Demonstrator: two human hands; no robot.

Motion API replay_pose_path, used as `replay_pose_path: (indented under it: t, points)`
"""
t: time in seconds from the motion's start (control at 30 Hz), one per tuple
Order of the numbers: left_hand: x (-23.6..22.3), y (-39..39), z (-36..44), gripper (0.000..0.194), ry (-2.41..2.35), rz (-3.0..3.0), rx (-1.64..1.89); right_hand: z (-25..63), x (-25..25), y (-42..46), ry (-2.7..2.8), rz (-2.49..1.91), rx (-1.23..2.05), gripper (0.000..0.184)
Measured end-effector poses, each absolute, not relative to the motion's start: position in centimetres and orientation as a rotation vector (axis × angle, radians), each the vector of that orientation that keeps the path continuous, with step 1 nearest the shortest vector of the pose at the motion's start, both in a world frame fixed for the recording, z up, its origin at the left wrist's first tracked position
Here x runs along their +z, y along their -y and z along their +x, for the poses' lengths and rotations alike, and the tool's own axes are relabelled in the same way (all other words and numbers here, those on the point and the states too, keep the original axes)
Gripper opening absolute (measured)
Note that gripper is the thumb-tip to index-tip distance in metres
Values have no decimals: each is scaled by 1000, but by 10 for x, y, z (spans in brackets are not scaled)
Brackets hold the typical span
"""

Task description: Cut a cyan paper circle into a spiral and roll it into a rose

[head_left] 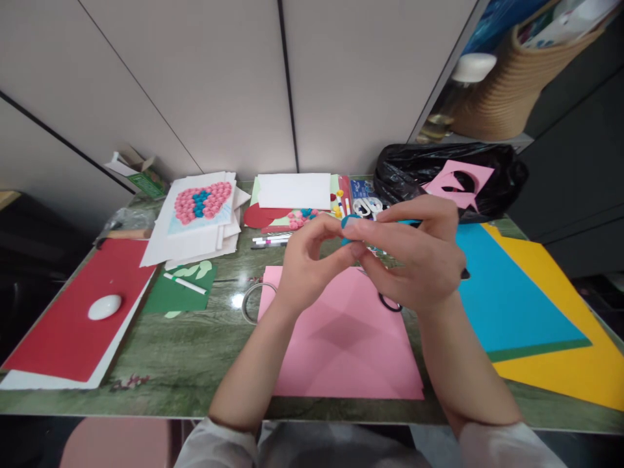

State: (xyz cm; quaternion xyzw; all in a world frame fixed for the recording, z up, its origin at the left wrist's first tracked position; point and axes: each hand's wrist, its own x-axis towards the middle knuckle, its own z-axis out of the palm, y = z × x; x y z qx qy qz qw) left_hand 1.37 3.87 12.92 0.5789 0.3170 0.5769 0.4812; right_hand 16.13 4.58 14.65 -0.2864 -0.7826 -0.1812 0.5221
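Note:
A small blue curled paper piece (349,229) is pinched between the fingertips of both hands, above the pink paper (341,344). My left hand (314,260) closes on its left side with thumb and forefinger. From the right, my right hand (419,250) grips the same piece, covering much of it. The exact shape of the piece is partly hidden by the fingers. Below my right hand shows a black ring handle (390,304), the rest of that tool being hidden. A roll of clear tape (248,304) stands by the pink paper's left edge.
On the left lie red paper (63,325) with a white egg-shaped object (104,307), green paper (160,292) and a picture of pink and blue paper rolls (202,203). Blue paper (511,299) over yellow paper (585,325) lies right. A black plastic bag (404,169) sits behind.

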Motion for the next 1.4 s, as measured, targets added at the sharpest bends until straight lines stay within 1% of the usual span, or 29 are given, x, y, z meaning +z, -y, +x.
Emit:
replay_pose_path:
  t: [0.13,0.33,0.47,0.7,0.97,1.23,1.4]
  points:
    - [129,-38,14,12,-784,1430,1415,162,145,-46,1901,-706,-403,47]
    - [126,-39,13,9,-705,1410,1382,164,146,-43,1928,-756,-396,40]
    - [125,-41,12,14,-650,1318,1293,165,148,-44,1908,-734,-406,46]
    - [125,-43,12,8,-638,1249,1308,167,150,-46,1853,-695,-380,50]
    - [125,-42,15,16,-656,1200,1337,165,152,-43,1895,-712,-411,48]
    - [125,-40,13,15,-759,1340,1353,169,147,-45,1953,-739,-455,48]
    - [124,-40,12,13,-703,1341,1319,170,148,-45,1982,-743,-490,47]
